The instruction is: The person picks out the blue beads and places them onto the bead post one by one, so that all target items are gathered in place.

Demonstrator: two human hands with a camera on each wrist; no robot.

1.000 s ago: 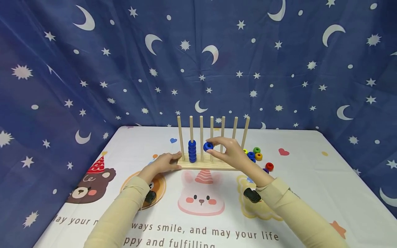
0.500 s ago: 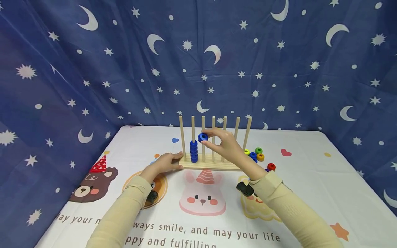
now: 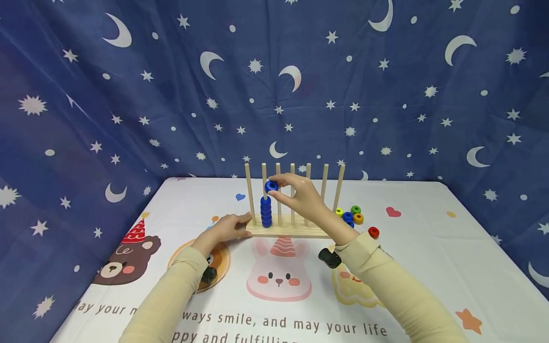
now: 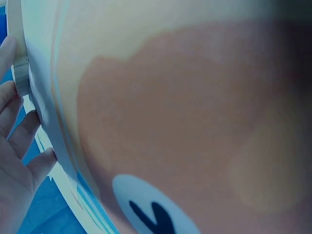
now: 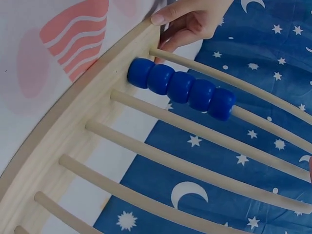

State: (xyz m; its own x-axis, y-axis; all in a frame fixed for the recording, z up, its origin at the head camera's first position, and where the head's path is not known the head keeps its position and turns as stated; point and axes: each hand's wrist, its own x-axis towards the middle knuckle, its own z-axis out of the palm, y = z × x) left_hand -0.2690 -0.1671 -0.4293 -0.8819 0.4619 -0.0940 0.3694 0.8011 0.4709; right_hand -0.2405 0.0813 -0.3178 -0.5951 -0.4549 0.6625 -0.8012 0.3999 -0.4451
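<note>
My right hand (image 3: 303, 197) pinches a blue bead (image 3: 271, 186) between thumb and fingertips, tilted so its hole shows. The bead overlaps the second peg from the left, above a stack of several blue beads (image 3: 266, 212) on that peg. The wooden peg rack (image 3: 293, 232) has several upright pegs; the others carry no beads. My left hand (image 3: 229, 227) grips the left end of the rack's base, thumb at the front and fingers round the end. The right wrist view shows the threaded blue beads (image 5: 181, 87) close up, with the held bead out of frame.
Loose beads lie right of the rack: a green bead (image 3: 355, 209), an orange bead (image 3: 358, 218), a blue bead (image 3: 348, 217), a yellow bead (image 3: 339, 212) and a red bead (image 3: 373, 232). A printed white cloth (image 3: 206, 305) covers the table; a starry blue curtain (image 3: 240, 95) hangs behind.
My right hand has carried the blue bead left and up, from near the middle pegs to the second peg. My left hand has stayed on the rack's end.
</note>
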